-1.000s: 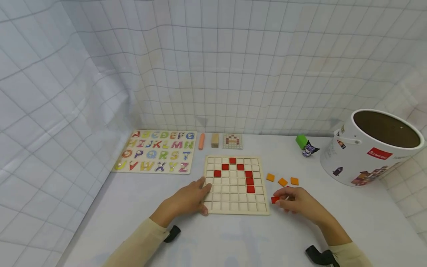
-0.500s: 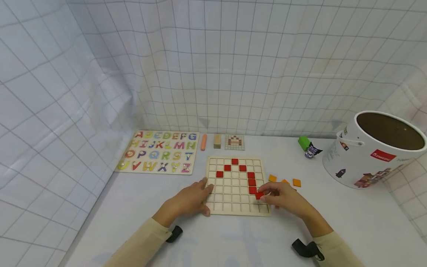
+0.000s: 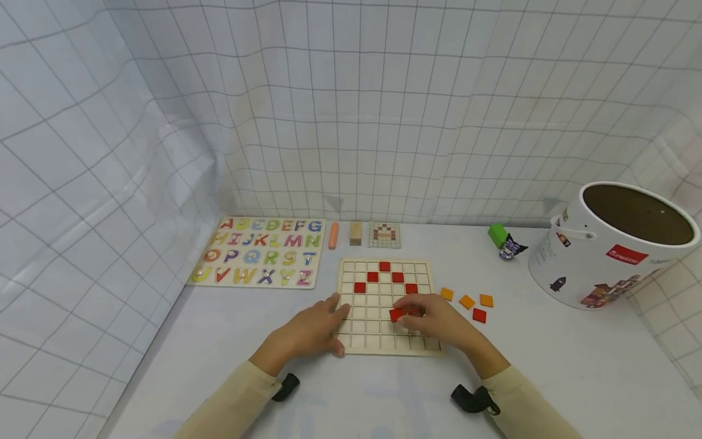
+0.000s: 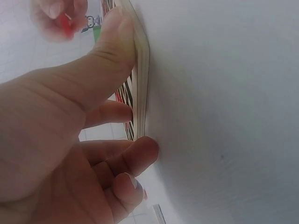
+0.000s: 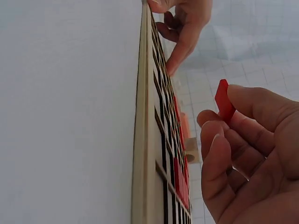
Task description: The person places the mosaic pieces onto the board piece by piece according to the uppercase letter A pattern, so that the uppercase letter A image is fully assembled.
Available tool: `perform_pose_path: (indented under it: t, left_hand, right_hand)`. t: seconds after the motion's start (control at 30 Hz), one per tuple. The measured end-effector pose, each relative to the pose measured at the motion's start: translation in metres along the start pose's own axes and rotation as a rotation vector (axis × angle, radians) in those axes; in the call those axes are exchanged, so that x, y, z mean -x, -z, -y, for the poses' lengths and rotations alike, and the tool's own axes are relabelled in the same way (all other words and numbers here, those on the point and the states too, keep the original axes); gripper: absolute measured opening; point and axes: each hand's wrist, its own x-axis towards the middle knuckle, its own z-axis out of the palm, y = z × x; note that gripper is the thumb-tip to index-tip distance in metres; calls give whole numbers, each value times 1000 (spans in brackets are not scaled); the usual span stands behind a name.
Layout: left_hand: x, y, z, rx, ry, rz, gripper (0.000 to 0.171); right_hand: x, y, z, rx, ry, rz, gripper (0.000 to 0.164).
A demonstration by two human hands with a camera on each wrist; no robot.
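Note:
A wooden grid board (image 3: 373,339) lies flat on the table, with several red square tiles (image 3: 359,287) set in its cells. My right hand (image 3: 436,318) pinches another red square tile (image 3: 396,315) between thumb and fingers above the board. In the right wrist view, that tile (image 5: 224,100) is held apart from the board's surface. My left hand (image 3: 309,329) rests along the board's left edge, its thumb at the near corner and fingers touching the side. Part of the board's right side is hidden under my right hand.
Right of the board lie orange tiles (image 3: 467,302) and a loose red tile (image 3: 479,315). Behind are a pattern card (image 3: 385,235), wooden block (image 3: 356,233) and orange stick (image 3: 333,235). An alphabet board (image 3: 258,251) is left; a green block (image 3: 497,235), figurine (image 3: 511,247) and white bucket (image 3: 592,268) are right.
My right hand has carried the red tile leftward from beside the board to above its grid. The left hand has stayed at the board's left edge.

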Motion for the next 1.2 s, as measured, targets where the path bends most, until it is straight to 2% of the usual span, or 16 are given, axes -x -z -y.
perform_pose_path:
  t: [0.17,0.33,0.5,0.87,1.07,1.2]
  left_hand:
    - [-1,1,1,-1,-2,-6,90]
    - [-2,2,1,-10,-9,-6,90]
    - [-3,2,0,-16,-24,-4,91]
    - [-1,5,-1,-7,-13,0,91]
    - [0,3,0,-6,-10,-1,91]
    - [1,1,0,-2,-6,-4,92]
  right_hand:
    - [-28,-15,17,91,53,-10,21]
    - [-59,-31,29,155,20,-18,21]
    - [-76,-42,32,244,-18,-38,22]
    - [-82,-49,34,359,-15,-43,25]
    - [-81,-49,34,350,-26,-45,27]
    - [-68,-41,33,293,-10,-37,28]
